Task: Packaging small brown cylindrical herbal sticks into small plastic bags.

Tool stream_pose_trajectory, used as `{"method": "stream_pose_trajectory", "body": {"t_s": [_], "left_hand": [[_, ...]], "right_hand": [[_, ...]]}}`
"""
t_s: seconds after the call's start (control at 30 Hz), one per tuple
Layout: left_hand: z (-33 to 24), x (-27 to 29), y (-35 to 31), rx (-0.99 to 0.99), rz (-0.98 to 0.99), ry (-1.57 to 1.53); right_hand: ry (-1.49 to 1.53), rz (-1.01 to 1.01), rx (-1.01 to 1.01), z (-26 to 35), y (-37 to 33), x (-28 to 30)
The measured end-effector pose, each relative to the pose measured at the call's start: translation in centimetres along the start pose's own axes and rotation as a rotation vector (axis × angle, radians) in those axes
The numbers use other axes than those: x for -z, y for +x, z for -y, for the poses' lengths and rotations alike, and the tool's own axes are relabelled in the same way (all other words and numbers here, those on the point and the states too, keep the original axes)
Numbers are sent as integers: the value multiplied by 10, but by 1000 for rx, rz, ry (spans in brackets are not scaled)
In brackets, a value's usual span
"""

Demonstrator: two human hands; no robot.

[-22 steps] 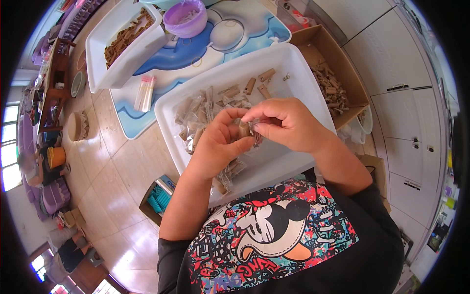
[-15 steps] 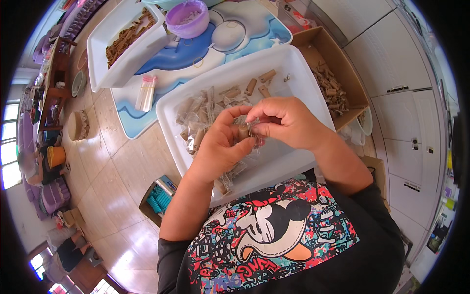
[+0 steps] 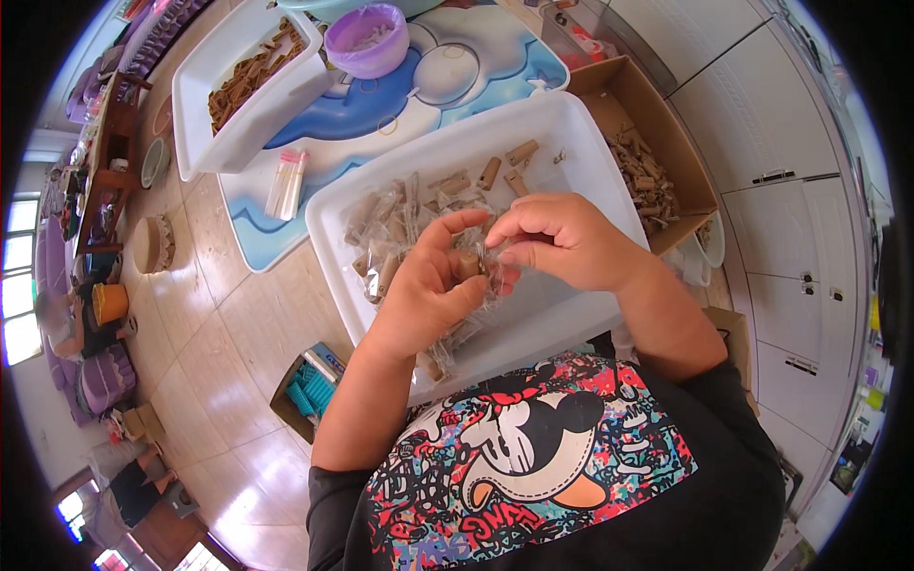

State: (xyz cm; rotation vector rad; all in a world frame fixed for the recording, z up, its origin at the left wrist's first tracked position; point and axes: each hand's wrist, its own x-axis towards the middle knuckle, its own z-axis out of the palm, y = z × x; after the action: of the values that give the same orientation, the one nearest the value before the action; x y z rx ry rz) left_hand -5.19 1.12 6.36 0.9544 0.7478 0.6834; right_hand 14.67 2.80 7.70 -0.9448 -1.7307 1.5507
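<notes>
Over a white plastic tub (image 3: 562,112), my left hand (image 3: 430,276) is closed around a short brown tube-like piece (image 3: 467,264) in a clear plastic bag (image 3: 495,297). My right hand (image 3: 557,243) meets it from the right, thumb and forefinger pinched at the bag's edge beside the piece. Crinkled film spreads between the two hands. Beneath them in the tub lie several bagged brown pieces (image 3: 381,214), mostly on the left. A few unbagged brown pieces (image 3: 489,173) and a small metal bit (image 3: 560,156) sit toward the far side.
A cardboard box (image 3: 685,133) of similar brown pieces stands at the right. On the cloud-patterned table (image 3: 286,247) are a stack of clear bags (image 3: 287,186), a white bin (image 3: 190,143) of brown strips and a purple bowl (image 3: 367,52). A small box (image 3: 309,385) with teal items stands left.
My right hand has shifted slightly right and down, drawing a little away from the left fingers. The brown piece has tilted within the left hand, and more film shows between the hands.
</notes>
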Motion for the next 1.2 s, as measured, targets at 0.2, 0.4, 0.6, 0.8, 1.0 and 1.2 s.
{"method": "stream_pose_trajectory", "body": {"t_s": [0.2, 0.4, 0.6, 0.8, 1.0, 1.2], "left_hand": [[-2, -1, -1, -33, 32, 28], [-5, 1, -3, 61, 75, -109], [-6, 0, -6, 61, 9, -77], [-4, -1, -10, 12, -36, -69], [-2, -1, -13, -20, -60, 13], [5, 3, -13, -56, -60, -50]], "right_hand": [[-295, -2, 99, -5, 2, -4], [-50, -39, 88, -6, 0, -9], [221, -202, 22, -6, 0, -15], [-334, -239, 248, 6, -1, -17], [-307, -213, 236, -2, -12, -25], [-150, -224, 68, 5, -19, -30]]}}
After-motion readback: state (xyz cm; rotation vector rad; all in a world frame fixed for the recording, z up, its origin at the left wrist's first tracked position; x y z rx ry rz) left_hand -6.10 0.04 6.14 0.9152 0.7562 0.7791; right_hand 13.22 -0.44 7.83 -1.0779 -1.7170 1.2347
